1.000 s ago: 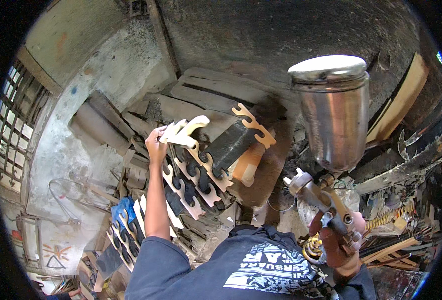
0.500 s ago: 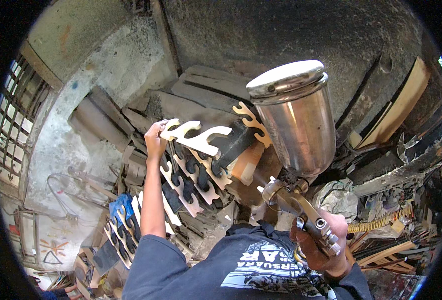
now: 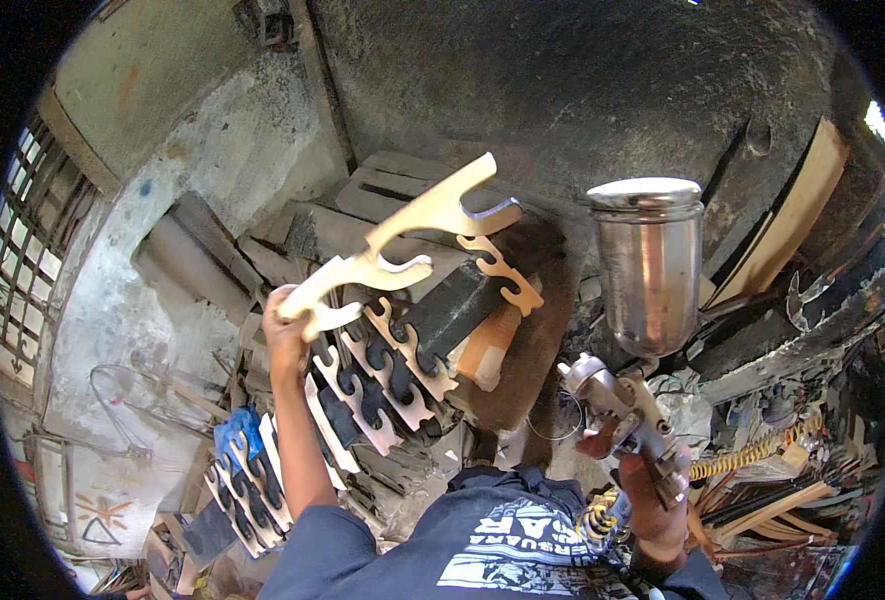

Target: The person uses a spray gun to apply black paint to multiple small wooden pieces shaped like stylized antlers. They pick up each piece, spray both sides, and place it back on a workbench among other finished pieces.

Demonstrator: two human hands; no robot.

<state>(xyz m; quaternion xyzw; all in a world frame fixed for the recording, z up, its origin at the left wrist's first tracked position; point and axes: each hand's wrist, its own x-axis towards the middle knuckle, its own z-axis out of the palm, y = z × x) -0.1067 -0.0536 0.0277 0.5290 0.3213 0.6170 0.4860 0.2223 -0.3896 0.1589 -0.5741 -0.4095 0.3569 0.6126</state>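
Note:
My left hand [image 3: 285,328], arm stretched out, is closed on one end of a pale wooden rack piece [image 3: 361,272] with curved hook-like prongs. The piece slants up and to the right, held in the air. In my right hand [image 3: 653,505] is a metal spray gun [image 3: 608,392], gripped by its handle. A shiny lidded metal cup [image 3: 651,275] stands upright on top of the gun. The gun's nozzle points left, apart from the wooden piece. Fingers of the right hand are partly hidden behind the gun.
Similar hooked pieces [image 3: 403,350] lie below on dark boards, others [image 3: 248,480] at lower left, one [image 3: 503,275] farther right. A yellow coiled hose [image 3: 758,448] runs at right beside wood strips [image 3: 778,510]. A sooty wall [image 3: 563,80] rises at the back.
The wooden piece has swung from sloping down to the right to slanting up to the right, and my left hand has lowered slightly. The spray gun has moved right and down, its cup more upright.

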